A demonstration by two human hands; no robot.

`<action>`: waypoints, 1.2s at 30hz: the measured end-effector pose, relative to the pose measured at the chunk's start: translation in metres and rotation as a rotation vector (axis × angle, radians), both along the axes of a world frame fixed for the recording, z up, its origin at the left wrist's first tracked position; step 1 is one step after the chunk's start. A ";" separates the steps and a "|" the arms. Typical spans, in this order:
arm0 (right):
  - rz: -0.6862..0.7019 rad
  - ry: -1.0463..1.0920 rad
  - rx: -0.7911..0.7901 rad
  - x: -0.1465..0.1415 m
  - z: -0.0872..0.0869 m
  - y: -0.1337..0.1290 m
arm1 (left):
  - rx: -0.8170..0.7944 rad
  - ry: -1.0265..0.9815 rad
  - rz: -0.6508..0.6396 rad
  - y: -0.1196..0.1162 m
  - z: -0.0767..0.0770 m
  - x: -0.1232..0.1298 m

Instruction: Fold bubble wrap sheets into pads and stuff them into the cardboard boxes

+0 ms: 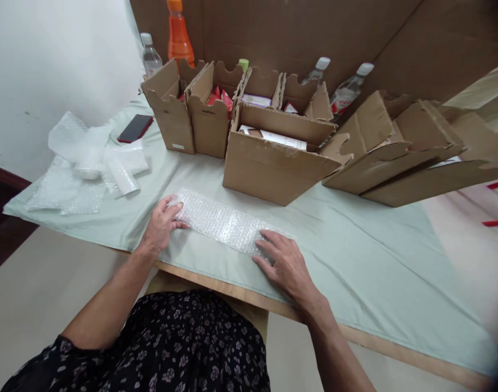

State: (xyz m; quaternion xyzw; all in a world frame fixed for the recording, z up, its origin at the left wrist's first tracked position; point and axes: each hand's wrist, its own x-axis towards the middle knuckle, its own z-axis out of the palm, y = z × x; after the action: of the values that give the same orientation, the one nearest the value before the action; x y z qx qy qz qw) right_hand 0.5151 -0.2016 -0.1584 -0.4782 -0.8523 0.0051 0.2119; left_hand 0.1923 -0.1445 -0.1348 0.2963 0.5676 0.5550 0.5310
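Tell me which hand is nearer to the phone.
Left. The left hand is on the near side of the phone, at the left end of the bubble wrap strip; the right hand is farther off, at the strip's right end.

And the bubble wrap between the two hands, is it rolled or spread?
Spread: the bubble-wrap strip runs flat over the tablecloth, left fingers at one end, right fingers at the other.
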 end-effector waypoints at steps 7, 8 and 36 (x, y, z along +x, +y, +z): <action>-0.084 0.068 -0.014 -0.005 0.000 0.002 | -0.047 0.070 0.033 -0.007 0.001 -0.002; -0.088 0.085 -0.056 -0.004 0.003 0.004 | -0.051 0.105 0.031 -0.008 0.001 -0.004; -0.197 0.420 -0.601 -0.014 0.047 0.044 | 0.255 0.527 0.296 -0.009 0.015 -0.042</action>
State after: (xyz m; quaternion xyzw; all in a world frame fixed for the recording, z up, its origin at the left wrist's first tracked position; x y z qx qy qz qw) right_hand 0.5009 -0.1576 -0.1110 -0.5871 -0.7008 0.3325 0.2315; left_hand 0.1502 -0.1538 -0.1194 0.4082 0.6484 0.5969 0.2382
